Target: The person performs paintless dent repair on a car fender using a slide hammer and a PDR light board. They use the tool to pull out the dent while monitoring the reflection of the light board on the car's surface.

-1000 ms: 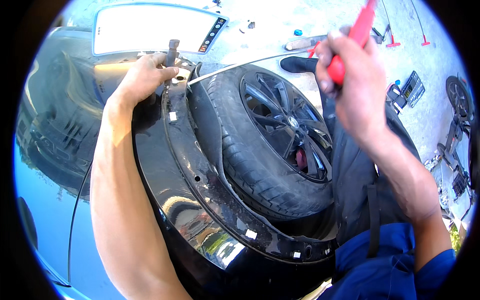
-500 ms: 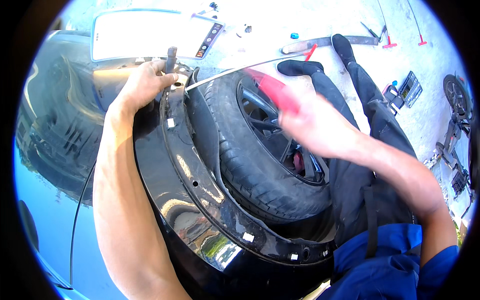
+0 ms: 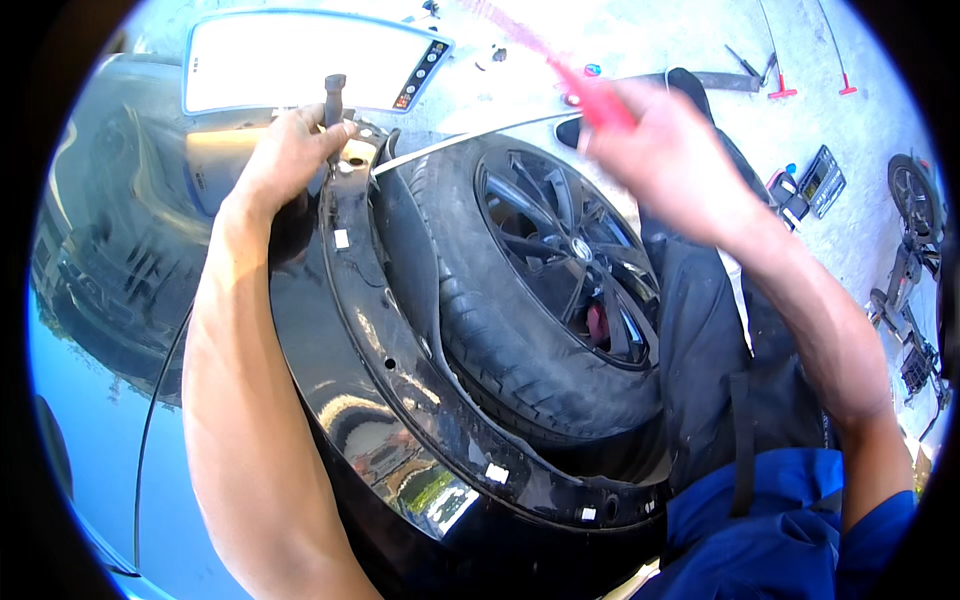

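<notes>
Before me, a person's left hand (image 3: 290, 150) grasps a dark upright tool (image 3: 335, 95) between thumb and fingers, at the far end of a black wheel-arch rim (image 3: 370, 300). The right hand (image 3: 665, 150), raised beside the wheel (image 3: 480, 330), clenches a red tool (image 3: 605, 105), blurred, well apart from the dark one.

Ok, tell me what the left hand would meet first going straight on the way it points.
Past the dark tool in its grip, the left hand would probably meet the white board first, though depth is unclear and it might pass above.
</notes>
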Demonstrator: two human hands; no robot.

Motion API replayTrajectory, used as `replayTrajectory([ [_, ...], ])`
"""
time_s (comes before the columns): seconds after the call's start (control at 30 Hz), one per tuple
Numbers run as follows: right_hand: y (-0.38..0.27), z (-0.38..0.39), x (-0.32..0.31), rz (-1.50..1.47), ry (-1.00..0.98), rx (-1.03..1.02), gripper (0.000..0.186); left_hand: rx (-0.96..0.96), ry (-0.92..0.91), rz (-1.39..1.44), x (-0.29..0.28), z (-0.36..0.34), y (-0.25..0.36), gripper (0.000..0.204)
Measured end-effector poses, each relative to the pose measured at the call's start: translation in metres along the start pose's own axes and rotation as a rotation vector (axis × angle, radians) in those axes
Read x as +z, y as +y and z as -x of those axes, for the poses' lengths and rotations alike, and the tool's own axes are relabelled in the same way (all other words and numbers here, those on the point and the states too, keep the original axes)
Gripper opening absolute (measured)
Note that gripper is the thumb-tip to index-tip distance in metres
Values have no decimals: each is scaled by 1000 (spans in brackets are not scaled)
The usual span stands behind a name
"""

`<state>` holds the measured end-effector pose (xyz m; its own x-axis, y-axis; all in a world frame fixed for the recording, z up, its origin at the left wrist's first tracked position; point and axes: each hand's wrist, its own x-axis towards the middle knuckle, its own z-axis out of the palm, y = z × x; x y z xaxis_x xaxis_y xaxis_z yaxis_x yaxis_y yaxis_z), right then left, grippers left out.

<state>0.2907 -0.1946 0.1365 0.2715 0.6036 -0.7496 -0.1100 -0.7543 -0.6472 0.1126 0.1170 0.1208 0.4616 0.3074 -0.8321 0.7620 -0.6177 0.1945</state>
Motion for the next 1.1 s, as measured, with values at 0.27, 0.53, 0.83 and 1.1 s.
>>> replayTrajectory([
  [0.27,15,8,37,-97,47,-163,23,48,3,-119,1,-5,7,40],
  [0.53,5,-3,14,-715,406,-136,19,-57,-29,-74,-1,-5,3,39],
  [0.83,0,0,1,-393,151,-36,24,-80,-73,-24,-1,-4,-6,41],
  [1.1,5,14,14,76,-131,-13,34,-41,-17,-22,-1,-2,9,41],
])
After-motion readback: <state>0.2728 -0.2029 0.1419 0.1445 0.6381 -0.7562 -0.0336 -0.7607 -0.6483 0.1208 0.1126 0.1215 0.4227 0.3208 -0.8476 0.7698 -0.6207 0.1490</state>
